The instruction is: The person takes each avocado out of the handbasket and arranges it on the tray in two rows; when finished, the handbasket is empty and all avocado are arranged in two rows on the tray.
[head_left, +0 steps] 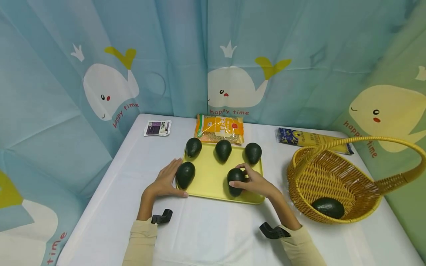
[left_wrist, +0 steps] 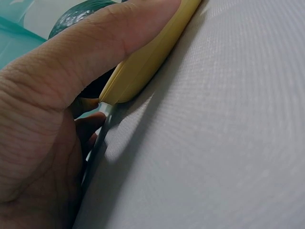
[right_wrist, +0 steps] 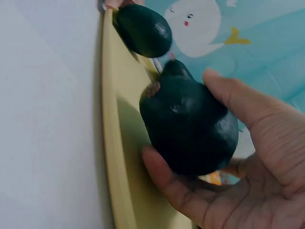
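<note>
A yellow tray (head_left: 209, 173) on the white table holds several dark green avocados. My right hand (head_left: 256, 183) grips the front right avocado (head_left: 235, 181); in the right wrist view its fingers (right_wrist: 176, 191) and thumb curl round this avocado (right_wrist: 190, 129), which is just above the tray (right_wrist: 114, 143). My left hand (head_left: 164, 183) rests against the tray's front left corner with straight fingers, beside another avocado (head_left: 185, 174). In the left wrist view, the thumb of my left hand (left_wrist: 95, 52) lies along the tray's rim (left_wrist: 152, 52). Three avocados line the tray's far edge.
A wicker basket (head_left: 299, 162) with a tall handle stands at the right with one avocado (head_left: 327, 207) inside. Behind the tray lie an orange packet (head_left: 219, 128), a blue and yellow packet (head_left: 313, 139) and a small purple packet (head_left: 158, 128). Whale-print curtains close in the table.
</note>
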The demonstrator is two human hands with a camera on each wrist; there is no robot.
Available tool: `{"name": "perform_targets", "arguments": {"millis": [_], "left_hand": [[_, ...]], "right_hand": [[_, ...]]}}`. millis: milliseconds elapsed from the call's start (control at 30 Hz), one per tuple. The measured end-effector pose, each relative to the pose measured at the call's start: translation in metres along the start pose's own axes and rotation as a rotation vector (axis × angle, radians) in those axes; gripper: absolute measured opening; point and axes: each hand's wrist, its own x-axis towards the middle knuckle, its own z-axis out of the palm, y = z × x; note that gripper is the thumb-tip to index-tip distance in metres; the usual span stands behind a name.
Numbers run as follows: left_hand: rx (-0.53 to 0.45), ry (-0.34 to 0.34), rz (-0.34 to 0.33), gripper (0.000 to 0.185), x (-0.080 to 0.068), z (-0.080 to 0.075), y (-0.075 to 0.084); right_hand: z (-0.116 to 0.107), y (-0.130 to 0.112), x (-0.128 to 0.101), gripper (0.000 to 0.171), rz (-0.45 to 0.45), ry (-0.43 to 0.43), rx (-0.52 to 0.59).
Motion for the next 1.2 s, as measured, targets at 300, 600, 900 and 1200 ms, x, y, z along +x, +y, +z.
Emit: {"name": "perform_targets", "arguments": {"millis": [300, 600, 900, 1200], "left_hand": [[0.018, 0.013, 0.011, 0.131, 0.000, 0.000, 0.001], [0.012, 0.011, 0.016, 0.132, 0.000, 0.001, 0.000], [0.002, 0.008, 0.007, 0.132, 0.001, 0.000, -0.001], [0.019, 0.004, 0.007, 0.133, 0.003, 0.004, -0.006]], "right_hand": [[0.018, -0.009, 0.016, 0.065, 0.011, 0.026, -0.042], [0.031, -0.014, 0.022, 0.067, -0.015, 0.037, -0.083], [0.038, -0.017, 0.025, 0.073, -0.063, -0.023, 0.026], [0.037, -0.016, 0.020, 0.077, -0.092, -0.047, -0.009]]}}
